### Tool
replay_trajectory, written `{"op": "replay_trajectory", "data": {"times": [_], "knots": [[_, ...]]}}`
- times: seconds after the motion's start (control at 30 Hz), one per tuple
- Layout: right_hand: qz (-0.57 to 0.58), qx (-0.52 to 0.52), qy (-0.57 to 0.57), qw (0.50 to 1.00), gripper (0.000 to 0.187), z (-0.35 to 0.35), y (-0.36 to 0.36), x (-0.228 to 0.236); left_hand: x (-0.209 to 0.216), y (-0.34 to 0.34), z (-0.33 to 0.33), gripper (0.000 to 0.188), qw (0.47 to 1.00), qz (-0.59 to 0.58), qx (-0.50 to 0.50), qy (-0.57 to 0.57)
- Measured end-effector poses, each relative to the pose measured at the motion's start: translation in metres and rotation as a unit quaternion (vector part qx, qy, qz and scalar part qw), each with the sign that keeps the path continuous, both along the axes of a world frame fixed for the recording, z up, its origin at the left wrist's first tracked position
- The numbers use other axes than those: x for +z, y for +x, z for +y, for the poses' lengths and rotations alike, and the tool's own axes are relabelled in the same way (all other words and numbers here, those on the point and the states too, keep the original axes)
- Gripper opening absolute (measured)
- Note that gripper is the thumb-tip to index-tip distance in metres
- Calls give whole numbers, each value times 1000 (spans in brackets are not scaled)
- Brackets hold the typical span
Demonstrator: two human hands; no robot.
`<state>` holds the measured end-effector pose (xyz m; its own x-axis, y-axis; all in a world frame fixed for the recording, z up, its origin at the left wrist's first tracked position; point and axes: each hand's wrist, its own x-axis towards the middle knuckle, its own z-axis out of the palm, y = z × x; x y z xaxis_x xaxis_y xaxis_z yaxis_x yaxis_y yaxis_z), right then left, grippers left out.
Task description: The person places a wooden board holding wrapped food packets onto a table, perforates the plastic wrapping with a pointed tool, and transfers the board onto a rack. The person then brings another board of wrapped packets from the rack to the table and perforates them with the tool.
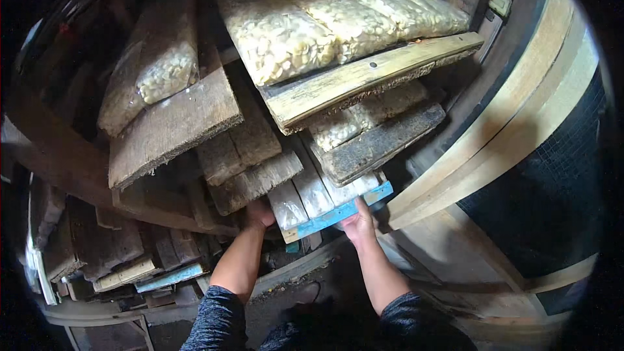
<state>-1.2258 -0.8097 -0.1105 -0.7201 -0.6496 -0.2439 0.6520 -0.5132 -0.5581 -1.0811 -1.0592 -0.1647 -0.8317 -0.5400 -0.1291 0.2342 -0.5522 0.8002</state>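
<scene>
A wooden board (312,222) with a blue-painted front edge carries several pale, clear-wrapped packs (312,194). At its front right corner, my right hand (359,221) is closed round the edge, thumb on top. My left hand (261,212) is by the board's left side, its fingers hidden under the boards. Just above it projects a worn grey board (257,182). Over the packs hangs a dark weathered board (383,143) bearing a clear bag of pale pieces (367,116).
Higher up, a yellowish plank (377,81) bears large clear bags of pale pieces (292,42). A brown board (175,127) with another bag (169,75) projects at left. Lower left are several stacked boards (127,274). A curved-looking timber beam (500,117) and dark mesh (552,175) stand right.
</scene>
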Motion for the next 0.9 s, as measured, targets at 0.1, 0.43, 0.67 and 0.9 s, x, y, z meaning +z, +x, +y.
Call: {"op": "replay_trajectory", "data": {"times": [0.1, 0.43, 0.67, 0.9], "knots": [[5, 1, -15, 1000, 58, 2, -3, 3, -11, -12, -8, 67, 926, 128, 9, 355], [15, 33, -19, 999, 57, 11, -26, -21, 13, -20, 10, 67, 915, 216, -22, 341], [22, 43, 0, 999, 40, 3, -22, 5, 18, -13, 7, 70, 939, 122, 86, 309], [64, -56, 6, 996, 42, 7, -49, -5, 48, -38, 34, 64, 918, 70, 151, 361]]}}
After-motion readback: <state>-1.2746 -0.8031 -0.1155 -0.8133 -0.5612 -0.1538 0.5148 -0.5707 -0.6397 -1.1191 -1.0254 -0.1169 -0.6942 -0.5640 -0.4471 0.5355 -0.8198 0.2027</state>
